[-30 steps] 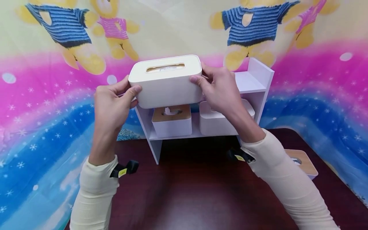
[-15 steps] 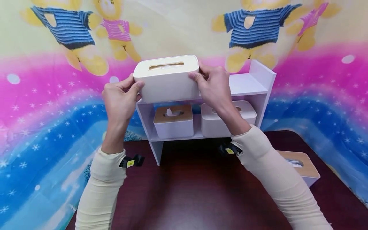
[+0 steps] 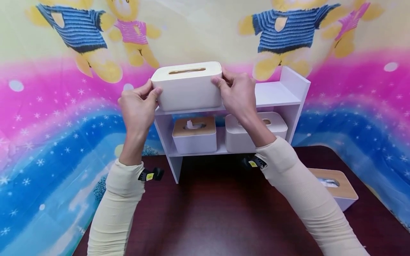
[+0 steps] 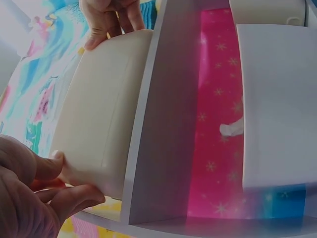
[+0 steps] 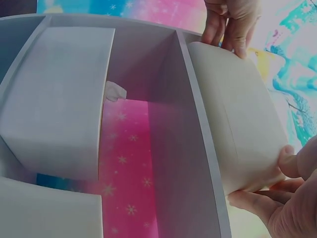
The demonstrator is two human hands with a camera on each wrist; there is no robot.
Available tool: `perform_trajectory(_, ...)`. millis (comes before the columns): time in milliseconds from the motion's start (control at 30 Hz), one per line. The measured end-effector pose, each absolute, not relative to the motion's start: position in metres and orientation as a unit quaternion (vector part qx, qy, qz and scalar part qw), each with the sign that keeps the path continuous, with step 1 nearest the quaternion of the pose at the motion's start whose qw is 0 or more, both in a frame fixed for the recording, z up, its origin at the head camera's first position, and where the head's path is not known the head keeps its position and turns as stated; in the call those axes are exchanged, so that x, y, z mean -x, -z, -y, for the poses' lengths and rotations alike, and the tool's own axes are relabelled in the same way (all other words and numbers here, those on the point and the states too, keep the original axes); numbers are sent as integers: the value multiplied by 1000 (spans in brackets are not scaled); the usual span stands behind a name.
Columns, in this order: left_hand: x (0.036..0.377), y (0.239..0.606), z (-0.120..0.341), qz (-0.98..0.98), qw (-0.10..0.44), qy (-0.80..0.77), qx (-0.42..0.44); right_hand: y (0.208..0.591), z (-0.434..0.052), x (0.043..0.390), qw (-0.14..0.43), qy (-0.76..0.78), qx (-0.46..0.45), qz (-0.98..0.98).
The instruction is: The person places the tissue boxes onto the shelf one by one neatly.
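A white tissue box (image 3: 187,86) with a slot in its lid sits at the left end of the top board of a small white shelf (image 3: 275,93). My left hand (image 3: 138,105) grips its left end and my right hand (image 3: 236,90) grips its right end, thumbs on the front face. In the left wrist view the box (image 4: 101,109) lies against the shelf board with my fingers (image 4: 64,196) curled round its near corner. In the right wrist view the box (image 5: 237,116) shows with my fingers (image 5: 270,198) round its corner.
On the lower shelf stand a white box with a wooden lid and a tissue poking out (image 3: 194,134) and an all-white box (image 3: 248,131). Another wooden-lidded box (image 3: 336,188) sits on the dark table (image 3: 211,213) at the right. A colourful cloth hangs behind.
Both hands have carried the white box away from me and down, from in front of the shelf onto the left end of its top board.
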State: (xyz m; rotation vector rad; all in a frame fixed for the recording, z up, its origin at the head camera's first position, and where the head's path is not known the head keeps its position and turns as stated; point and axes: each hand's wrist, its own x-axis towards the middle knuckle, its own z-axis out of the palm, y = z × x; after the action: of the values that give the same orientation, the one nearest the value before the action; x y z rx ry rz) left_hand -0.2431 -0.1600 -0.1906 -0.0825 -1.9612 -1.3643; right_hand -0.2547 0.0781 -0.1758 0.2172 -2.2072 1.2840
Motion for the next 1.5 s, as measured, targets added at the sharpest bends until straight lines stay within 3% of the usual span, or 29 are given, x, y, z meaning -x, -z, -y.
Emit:
perform_trajectory(467, 244, 195, 157, 793, 386, 470, 16, 182, -78, 256, 297, -456, -90, 834)
perform_trajectory(800, 228, 197, 151, 795, 307, 521, 36, 191, -89, 243, 253, -465, -112, 841)
perform_trajectory(1133, 188, 222, 139, 789, 354, 493, 93, 209, -111, 204, 222, -461, -119, 851)
perform_trajectory(1500, 158, 260, 118, 801, 306, 489, 160, 251, -139, 161, 209, -458, -133, 854)
